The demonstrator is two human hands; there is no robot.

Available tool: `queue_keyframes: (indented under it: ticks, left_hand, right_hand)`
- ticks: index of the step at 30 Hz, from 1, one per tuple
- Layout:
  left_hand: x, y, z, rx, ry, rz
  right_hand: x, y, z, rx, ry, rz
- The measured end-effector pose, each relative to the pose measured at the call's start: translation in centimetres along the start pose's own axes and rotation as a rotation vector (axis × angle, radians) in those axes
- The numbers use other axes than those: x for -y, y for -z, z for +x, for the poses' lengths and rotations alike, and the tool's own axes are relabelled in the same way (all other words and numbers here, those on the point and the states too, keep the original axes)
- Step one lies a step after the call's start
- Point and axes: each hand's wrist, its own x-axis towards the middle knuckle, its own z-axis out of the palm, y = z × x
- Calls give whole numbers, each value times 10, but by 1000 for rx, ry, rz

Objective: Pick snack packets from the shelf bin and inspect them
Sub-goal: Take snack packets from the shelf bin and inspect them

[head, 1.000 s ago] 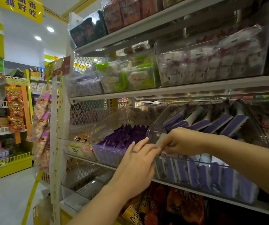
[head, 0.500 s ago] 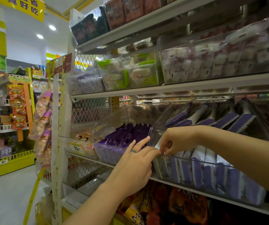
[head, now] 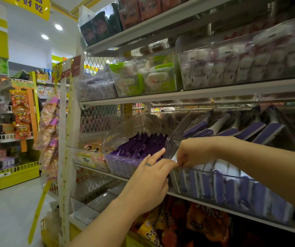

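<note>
A clear plastic shelf bin (head: pixel 235 177) holds several upright white-and-purple snack packets (head: pixel 219 186); its lid is tipped up and mirrors them. My right hand (head: pixel 193 151) reaches into the bin's left end, fingers curled down and pinching the top of a white packet (head: pixel 175 158). My left hand (head: pixel 150 177) lies against the bin's front left corner with its fingers stretched out straight, fingertips close to the right hand's. A ring shows on one finger.
A second clear bin (head: pixel 123 164) of dark purple packets sits just left. Above, a shelf (head: pixel 196 94) carries bins of white and green sweets. Orange snack bags (head: pixel 193 227) fill the shelf below. A yellow rack (head: pixel 16 173) stands across the aisle at left.
The view has drawn slightly closer. My right hand has dipped lower into the bin's left end and its fingertips have closed on a packet top. My left hand has barely moved.
</note>
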Motion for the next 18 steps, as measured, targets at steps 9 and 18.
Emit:
queue_keyframes:
  ticks: [9,18]
  left_hand:
    - [-4,-2,1,-46,59,-154]
    - [-16,20,13,-82,349,-707]
  right_hand:
    - [-18,17,-18,-226,-42,268]
    - [-8,39,-51,-512,-83,1045]
